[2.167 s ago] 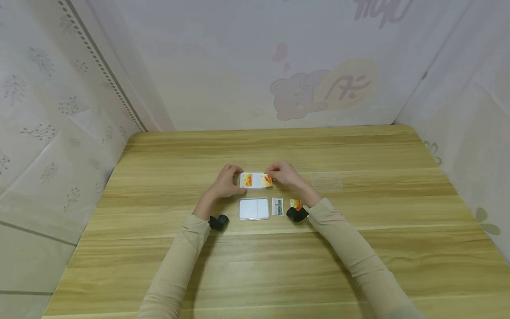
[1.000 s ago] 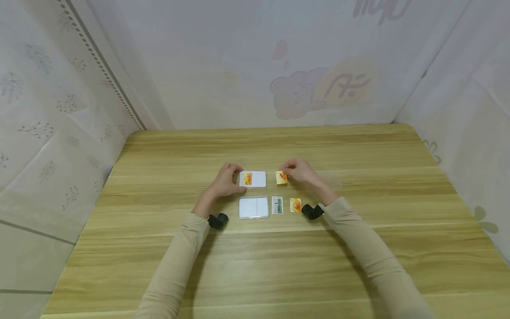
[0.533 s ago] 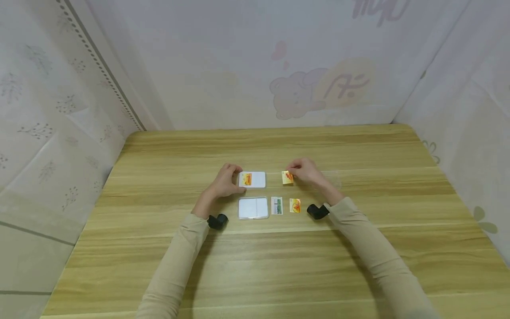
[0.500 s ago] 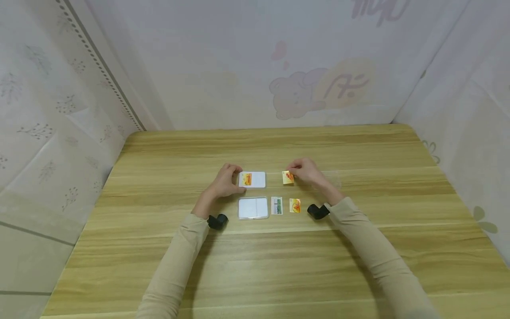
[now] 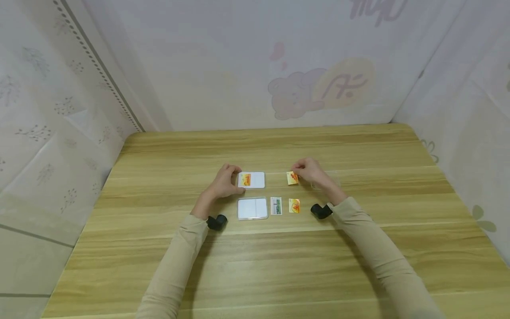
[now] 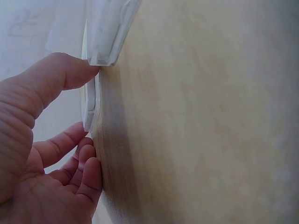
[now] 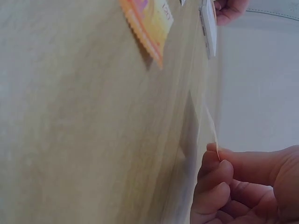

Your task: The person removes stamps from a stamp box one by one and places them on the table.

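My left hand holds the left end of a shallow clear plastic case with a white insert, thumb at the near edge and fingers at the far edge. An orange-yellow postage stamp lies on that insert's left half. To the right, my right hand pinches another yellow-red stamp by its edge between thumb and forefinger. In the right wrist view this stamp is seen edge-on, tilted above the table. Nearer stands a second clear case with white insert.
On the wooden table, a green-grey picture stamp and an orange stamp lie right of the nearer case. A thin transparent sheet lies partly behind my right hand. A patterned cloth stands beyond the table.
My right hand has lifted the yellow-red stamp off the right part of the far case and carried it rightward. My left hand has stayed on the case.
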Action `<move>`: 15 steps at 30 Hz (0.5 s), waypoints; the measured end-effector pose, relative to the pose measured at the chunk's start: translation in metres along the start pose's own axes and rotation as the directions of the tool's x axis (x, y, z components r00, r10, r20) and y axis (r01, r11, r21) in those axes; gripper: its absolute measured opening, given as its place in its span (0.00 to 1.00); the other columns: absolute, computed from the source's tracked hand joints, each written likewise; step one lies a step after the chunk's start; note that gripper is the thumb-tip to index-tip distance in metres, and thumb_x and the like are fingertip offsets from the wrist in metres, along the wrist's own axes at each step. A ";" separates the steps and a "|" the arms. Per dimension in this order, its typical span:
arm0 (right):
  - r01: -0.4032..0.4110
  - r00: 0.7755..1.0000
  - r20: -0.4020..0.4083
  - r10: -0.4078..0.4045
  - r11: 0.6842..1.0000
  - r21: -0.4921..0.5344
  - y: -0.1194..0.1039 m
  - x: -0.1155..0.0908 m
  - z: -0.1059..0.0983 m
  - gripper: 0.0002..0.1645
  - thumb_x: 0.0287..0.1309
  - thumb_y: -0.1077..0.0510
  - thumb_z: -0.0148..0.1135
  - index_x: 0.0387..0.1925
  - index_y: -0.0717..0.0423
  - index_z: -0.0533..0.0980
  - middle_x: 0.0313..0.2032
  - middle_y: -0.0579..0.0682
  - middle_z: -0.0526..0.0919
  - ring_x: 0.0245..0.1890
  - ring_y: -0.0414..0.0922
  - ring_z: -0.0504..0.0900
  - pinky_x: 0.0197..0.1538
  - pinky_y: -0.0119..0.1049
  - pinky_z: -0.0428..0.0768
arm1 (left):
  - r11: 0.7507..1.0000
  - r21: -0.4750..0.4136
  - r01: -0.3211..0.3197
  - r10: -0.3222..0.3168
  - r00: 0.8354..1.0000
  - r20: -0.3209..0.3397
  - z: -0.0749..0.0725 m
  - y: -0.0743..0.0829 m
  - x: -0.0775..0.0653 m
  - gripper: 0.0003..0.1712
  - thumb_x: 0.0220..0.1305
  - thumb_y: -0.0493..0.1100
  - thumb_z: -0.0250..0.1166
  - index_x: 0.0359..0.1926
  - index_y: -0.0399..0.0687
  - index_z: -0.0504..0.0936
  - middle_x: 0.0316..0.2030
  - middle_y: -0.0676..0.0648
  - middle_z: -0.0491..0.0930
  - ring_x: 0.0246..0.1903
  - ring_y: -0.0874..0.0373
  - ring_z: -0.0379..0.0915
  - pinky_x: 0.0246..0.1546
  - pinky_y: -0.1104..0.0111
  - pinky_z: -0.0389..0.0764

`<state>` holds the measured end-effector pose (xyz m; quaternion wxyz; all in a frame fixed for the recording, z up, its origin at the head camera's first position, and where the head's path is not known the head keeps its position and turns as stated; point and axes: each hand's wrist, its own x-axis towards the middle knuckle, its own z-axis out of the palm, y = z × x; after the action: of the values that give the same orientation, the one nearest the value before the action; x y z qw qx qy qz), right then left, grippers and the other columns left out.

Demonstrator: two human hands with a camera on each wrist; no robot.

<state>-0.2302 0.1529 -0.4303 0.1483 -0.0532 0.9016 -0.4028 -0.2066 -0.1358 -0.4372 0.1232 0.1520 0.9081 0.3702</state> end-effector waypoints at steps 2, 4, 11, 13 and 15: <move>0.003 1.000 -0.006 -0.004 1.000 -0.016 0.000 0.000 0.000 0.12 0.63 0.64 0.54 0.41 0.69 0.79 0.41 0.61 0.80 0.37 0.47 0.73 0.37 0.33 0.73 | 1.000 -0.002 -0.002 0.002 1.000 0.001 0.000 0.000 0.000 0.35 0.48 0.36 0.72 0.55 0.28 0.68 0.52 0.35 0.64 0.53 0.43 0.61 0.58 0.54 0.64; 0.010 1.000 -0.012 -0.010 0.999 -0.037 0.001 0.000 0.001 0.11 0.62 0.65 0.54 0.40 0.69 0.79 0.40 0.61 0.81 0.37 0.47 0.74 0.37 0.33 0.73 | 1.000 -0.004 -0.005 0.005 1.000 0.000 0.000 0.000 0.000 0.35 0.48 0.36 0.72 0.55 0.27 0.68 0.52 0.35 0.64 0.53 0.43 0.61 0.58 0.54 0.64; 0.012 0.999 -0.043 -0.016 0.996 -0.088 -0.001 -0.001 0.002 0.10 0.61 0.65 0.55 0.37 0.68 0.80 0.36 0.59 0.81 0.33 0.47 0.73 0.33 0.32 0.71 | 1.000 -0.007 -0.007 0.007 1.000 0.004 0.000 0.000 -0.001 0.35 0.49 0.36 0.71 0.56 0.27 0.67 0.52 0.34 0.64 0.53 0.43 0.61 0.58 0.54 0.64; 0.009 0.999 -0.049 -0.013 0.995 -0.095 -0.002 -0.001 0.002 0.09 0.60 0.65 0.55 0.37 0.68 0.80 0.35 0.59 0.81 0.33 0.47 0.73 0.31 0.31 0.71 | 1.000 -0.008 -0.007 0.007 1.000 0.006 0.000 0.000 -0.001 0.35 0.49 0.36 0.71 0.56 0.27 0.67 0.52 0.34 0.64 0.53 0.43 0.61 0.58 0.54 0.64; 0.013 0.998 -0.059 -0.020 0.994 -0.109 -0.001 0.000 0.003 0.09 0.60 0.65 0.56 0.36 0.68 0.80 0.35 0.59 0.81 0.33 0.47 0.74 0.33 0.32 0.73 | 1.000 -0.005 -0.007 0.007 1.000 0.005 0.000 0.000 -0.001 0.35 0.49 0.36 0.71 0.56 0.27 0.67 0.52 0.34 0.64 0.53 0.43 0.61 0.58 0.54 0.64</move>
<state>-0.2292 0.1499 -0.4314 0.1145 -0.0566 0.9258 -0.3557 -0.2060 -0.1360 -0.4373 0.1245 0.1558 0.9064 0.3725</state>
